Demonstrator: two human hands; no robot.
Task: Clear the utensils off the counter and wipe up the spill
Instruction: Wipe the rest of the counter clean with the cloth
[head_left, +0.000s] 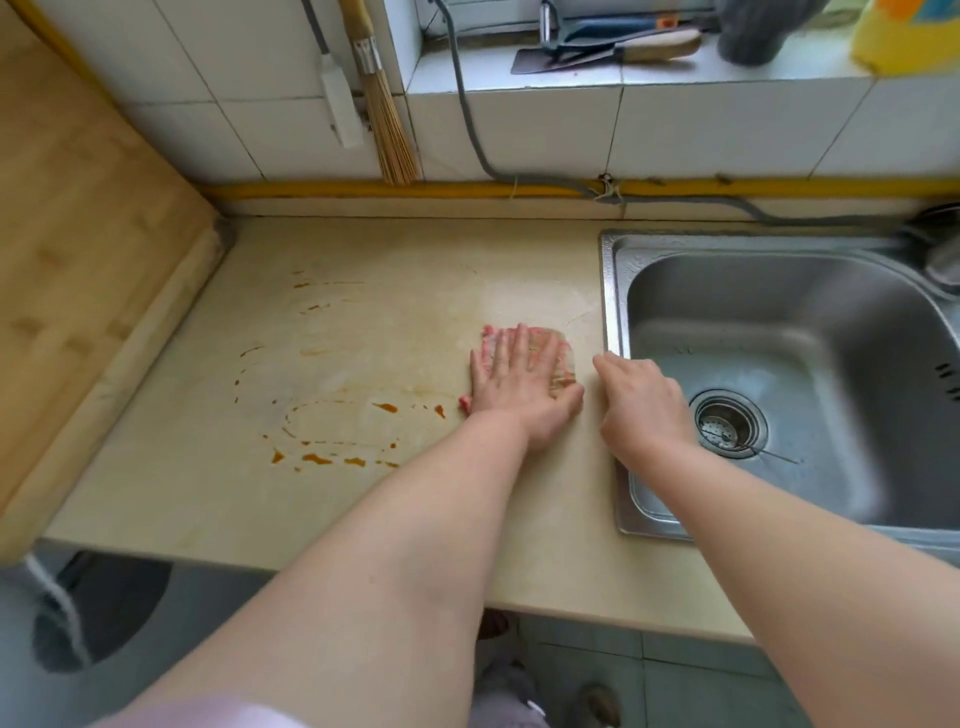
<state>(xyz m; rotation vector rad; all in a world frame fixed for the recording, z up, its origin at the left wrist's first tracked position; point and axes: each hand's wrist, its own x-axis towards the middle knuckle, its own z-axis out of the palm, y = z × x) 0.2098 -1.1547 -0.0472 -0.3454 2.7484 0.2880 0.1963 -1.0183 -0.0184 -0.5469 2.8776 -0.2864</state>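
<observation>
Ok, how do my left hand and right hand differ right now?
Left hand lies flat, fingers straight, pressing the pink cloth on the counter; right hand has fingers curled and holds nothing visible. Left hand is beside the orange spill; right hand sits at the sink rim. Both are bare, palms down.

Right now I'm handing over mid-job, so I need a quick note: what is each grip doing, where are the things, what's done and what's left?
Left grip: flat, pressing the cloth onto the counter just left of the sink.
Right grip: fingers curled, at the sink's rim, with nothing visible in it.
Done: no utensils show on the counter, and the patch nearest the sink looks wiped.
Left: the orange spill still streaks the counter left of the cloth.
</observation>
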